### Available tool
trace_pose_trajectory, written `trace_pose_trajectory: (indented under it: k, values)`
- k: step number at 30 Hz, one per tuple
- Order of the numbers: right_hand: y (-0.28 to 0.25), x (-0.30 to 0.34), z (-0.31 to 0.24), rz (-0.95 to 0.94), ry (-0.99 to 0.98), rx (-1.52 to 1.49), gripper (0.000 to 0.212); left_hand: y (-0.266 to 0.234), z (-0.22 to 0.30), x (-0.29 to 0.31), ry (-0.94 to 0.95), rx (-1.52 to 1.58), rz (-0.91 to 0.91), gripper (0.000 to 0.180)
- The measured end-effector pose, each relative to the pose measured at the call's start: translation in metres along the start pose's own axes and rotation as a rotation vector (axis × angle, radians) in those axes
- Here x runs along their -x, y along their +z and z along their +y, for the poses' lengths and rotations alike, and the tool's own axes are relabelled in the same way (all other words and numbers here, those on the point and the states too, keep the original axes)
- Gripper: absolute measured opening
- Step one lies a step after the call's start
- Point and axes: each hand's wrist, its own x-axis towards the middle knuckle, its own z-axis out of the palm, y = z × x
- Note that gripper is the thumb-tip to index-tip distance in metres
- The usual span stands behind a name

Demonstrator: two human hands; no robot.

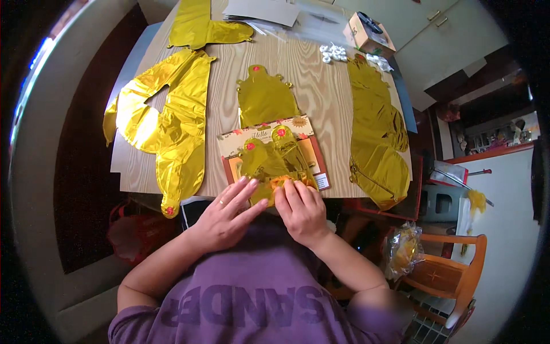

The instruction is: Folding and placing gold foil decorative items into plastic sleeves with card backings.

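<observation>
At the near edge of the wooden table (321,123), one folded gold foil piece (266,160) is lying on one printed card (232,140), showing two red dots (250,147). Four more gold shapes are lying around: two at left, one angular (192,26) and one looped (180,126), meeting end to end; one flat piece (266,100) just beyond the card; one crumpled length (375,137) at right. Two clusters of small white pieces (333,53) are sitting near one box (372,35).

Left hand (226,218): resting palm down, fingers loosely spreading across the folded piece's left side. Right hand (302,217): bending at the knuckles, fingertips bunching and pinching its near part. Both forearms are angling inward.
</observation>
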Motion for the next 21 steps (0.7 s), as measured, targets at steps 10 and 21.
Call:
trace_pose_trajectory:
  k: [10, 21]
  values:
    - [-0.015, -0.009, 0.015, 0.794, 1.192, -1.552, 0.011, 0.003, 0.009, -0.024, -0.557, 1.052, 0.414, 0.091]
    - [0.001, 0.027, -0.018, 0.494, 1.390, -2.025, 0.016, 0.008, -0.007, -0.060, -0.707, 1.061, 0.316, 0.096]
